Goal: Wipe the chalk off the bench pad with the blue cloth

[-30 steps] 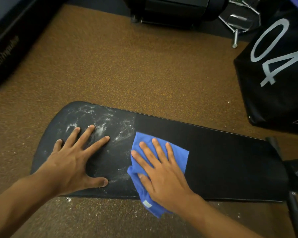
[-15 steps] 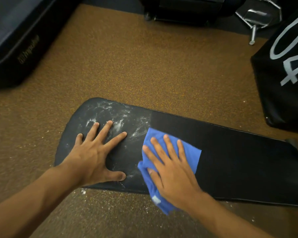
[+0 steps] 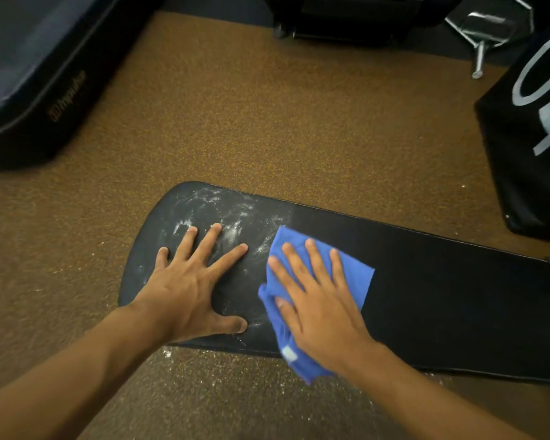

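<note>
A long black bench pad [image 3: 442,296] stretches across the lower half of the view. White chalk smears [image 3: 232,217] cover its rounded left end; the part right of the cloth looks dark and clean. The blue cloth [image 3: 356,274] lies flat on the pad at the edge of the chalky area, one corner hanging over the near edge. My right hand [image 3: 318,300] presses on it with straight, spread fingers. My left hand [image 3: 191,284] lies flat on the chalky left end, fingers spread, thumb near the front edge.
Brown speckled rubber floor [image 3: 267,122] surrounds the pad, with chalk dust [image 3: 167,353] scattered near the pad's front edge. A dark padded mat [image 3: 29,74] sits at upper left, a black box [image 3: 534,128] with white numerals at right, and dark equipment with a metal frame [image 3: 483,30] at the top.
The view has shifted, so the pad and both hands sit further right in frame. Both hands stay flat in the same places on the pad, the cloth still under the right hand.
</note>
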The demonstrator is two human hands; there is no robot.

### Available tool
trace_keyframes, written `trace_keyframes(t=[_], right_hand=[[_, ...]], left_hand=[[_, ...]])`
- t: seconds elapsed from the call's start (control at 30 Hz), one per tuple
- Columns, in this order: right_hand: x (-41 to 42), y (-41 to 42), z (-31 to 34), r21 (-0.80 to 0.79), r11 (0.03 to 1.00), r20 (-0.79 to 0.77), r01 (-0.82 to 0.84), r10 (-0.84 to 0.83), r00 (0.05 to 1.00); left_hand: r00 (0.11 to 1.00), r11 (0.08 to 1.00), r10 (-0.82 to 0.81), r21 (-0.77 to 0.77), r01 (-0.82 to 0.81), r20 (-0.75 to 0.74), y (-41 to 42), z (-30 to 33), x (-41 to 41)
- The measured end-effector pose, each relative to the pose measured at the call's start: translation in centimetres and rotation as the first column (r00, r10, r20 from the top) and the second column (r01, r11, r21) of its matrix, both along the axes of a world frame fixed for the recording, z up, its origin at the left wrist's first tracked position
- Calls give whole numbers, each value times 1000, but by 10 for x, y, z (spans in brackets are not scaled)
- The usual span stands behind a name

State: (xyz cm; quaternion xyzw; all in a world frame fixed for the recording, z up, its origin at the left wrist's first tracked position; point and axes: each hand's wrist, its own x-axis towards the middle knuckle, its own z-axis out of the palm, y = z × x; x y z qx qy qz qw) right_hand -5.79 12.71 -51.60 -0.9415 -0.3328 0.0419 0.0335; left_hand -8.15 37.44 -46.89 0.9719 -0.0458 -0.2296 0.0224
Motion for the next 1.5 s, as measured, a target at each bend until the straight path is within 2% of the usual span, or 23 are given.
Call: trace_keyframes(t=[0.13, 0.2, 0.37, 0.43, 0.5, 0.63, 0.7, 0.77, 0.93, 1.0, 1.13, 1.23, 1.37, 1.5], right_hand=[[-10, -29, -1, -42, 985, 29, -166, 167, 986], [1, -36, -2, -47, 983, 40, -176, 178, 983], [15, 5, -2, -15, 997, -3, 73, -73, 997], [12, 17, -1, -7, 994, 7, 109, -109, 994], [3, 17, 0, -7, 999, 7, 53, -53, 999], [-18, -13, 0, -61, 981, 4, -182, 183, 983], [-14, -35, 2, -85, 972, 29, -221, 224, 974], [-1, -42, 1, -83, 980, 49, -180, 184, 982], [22, 11, -1, -34, 995, 13, 89, -89, 996], [14, 23, -1, -27, 997, 18, 78, -77, 997], [-12, 5, 0, -41, 991, 12, -127, 127, 992], [-9, -21, 0, -54, 979, 50, -198, 201, 978], [10, -17, -3, -21, 994, 41, -110, 110, 993], [22, 18, -4, 1, 998, 14, 57, -57, 998]], left_hand=[[1000, 1000, 5, -4, -5, 1, 0, 1, 0], [1000, 1000, 5, -9, -5, 5, -1, 2, 0], [1000, 1000, 4, 10, -4, 0, -2, 3, 0], [1000, 1000, 2, 17, -2, -6, -1, 2, 0], [1000, 1000, 5, 9, -5, 2, 0, 1, -1], [1000, 1000, 13, -12, -13, 7, 1, 1, -1], [1000, 1000, 7, -6, -7, 4, 1, 1, 0], [1000, 1000, 7, -4, -7, 0, 1, 2, 0], [1000, 1000, 13, -5, -13, 0, 0, 1, 0], [1000, 1000, 12, -8, -12, -8, 1, 1, 0], [1000, 1000, 3, -18, -3, -13, 4, 7, 1], [1000, 1000, 8, -15, -8, 28, 19, 20, 3], [998, 998, 65, 7, -65, 4, 60, 22, -1], [988, 983, 147, -104, -151, -47, 81, 6, -9]])
